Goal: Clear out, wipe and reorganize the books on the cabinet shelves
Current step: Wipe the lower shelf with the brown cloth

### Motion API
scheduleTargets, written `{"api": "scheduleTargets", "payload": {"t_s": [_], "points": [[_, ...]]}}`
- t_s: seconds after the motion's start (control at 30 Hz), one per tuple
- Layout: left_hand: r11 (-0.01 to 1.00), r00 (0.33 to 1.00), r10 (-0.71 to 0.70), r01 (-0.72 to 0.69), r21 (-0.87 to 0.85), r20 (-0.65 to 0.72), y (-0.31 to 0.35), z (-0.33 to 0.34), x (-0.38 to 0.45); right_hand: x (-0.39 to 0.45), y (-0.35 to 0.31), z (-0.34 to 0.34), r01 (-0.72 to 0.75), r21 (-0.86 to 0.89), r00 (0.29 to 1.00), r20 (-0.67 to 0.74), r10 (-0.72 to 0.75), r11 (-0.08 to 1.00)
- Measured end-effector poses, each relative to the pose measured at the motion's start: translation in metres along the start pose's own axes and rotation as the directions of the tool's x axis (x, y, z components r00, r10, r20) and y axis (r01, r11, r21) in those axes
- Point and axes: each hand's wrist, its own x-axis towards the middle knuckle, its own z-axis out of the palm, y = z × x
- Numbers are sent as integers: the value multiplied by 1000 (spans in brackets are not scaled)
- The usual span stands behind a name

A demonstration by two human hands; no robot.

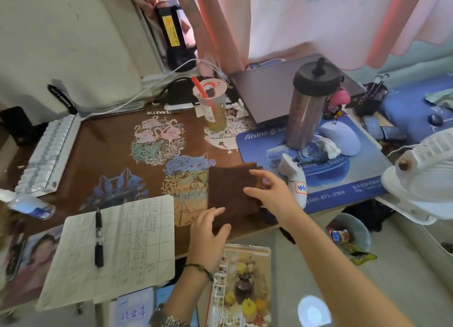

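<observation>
— What sort of place is this?
— A home, a bedroom study corner. Pink curtains (282, 20) hang at twelve o'clock over a cluttered brown desk (110, 150).
— What else says so?
— A closed laptop (269, 91) and drink cup (213, 106) near one o'clock, a keyboard (46, 155) at nine, a handwritten notebook (127, 243) at seven.

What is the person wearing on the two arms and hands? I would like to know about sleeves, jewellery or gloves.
Both forearms are bare: no sleeves and no gloves show. The left hand has a thin dark beaded bracelet at the wrist and, further up the forearm, a silver metal link watch band. The right hand and its arm show nothing worn.
</observation>
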Motion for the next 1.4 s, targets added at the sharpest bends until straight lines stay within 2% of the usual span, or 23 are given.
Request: {"api": "scheduleTargets", "payload": {"t_s": [0.1,0.2,0.33,0.47,0.67,0.8,0.97,1.1,1.4], "points": [[1000,1000,-15,15,-15,-4,1,0,0,4,-5,4,-15,-88,999,36,19,996],[1000,1000,-10,10,-21,-7,1,1,-2,1,-3,7,-18,-84,1000,15,20,996],[999,1000,-8,7,-54,-24,-3,-1,-9,-13,5,8,-4,15,999,36,3,1000],[994,999,-33,30,-102,-26,-8,-7,-27,-40,12,7,-12,32,998,59,10,999],[985,997,-67,59,-159,-45,-28,-30,-88,-111,13,13,-30,156,998,61,20,987],[954,975,-192,158,-255,-112,-54,-53,-145,-155,15,24,-115,215,989,119,91,970],[898,913,-354,270,-348,-204,-99,-74,-203,-195,25,56,-212,128,950,260,173,969],[852,870,-411,261,-453,-272,-123,-94,-230,-212,29,89,-250,79,916,342,210,965],[789,827,-472,241,-566,-306,-184,-149,-253,-224,43,178,-245,3,906,355,228,969]]}}
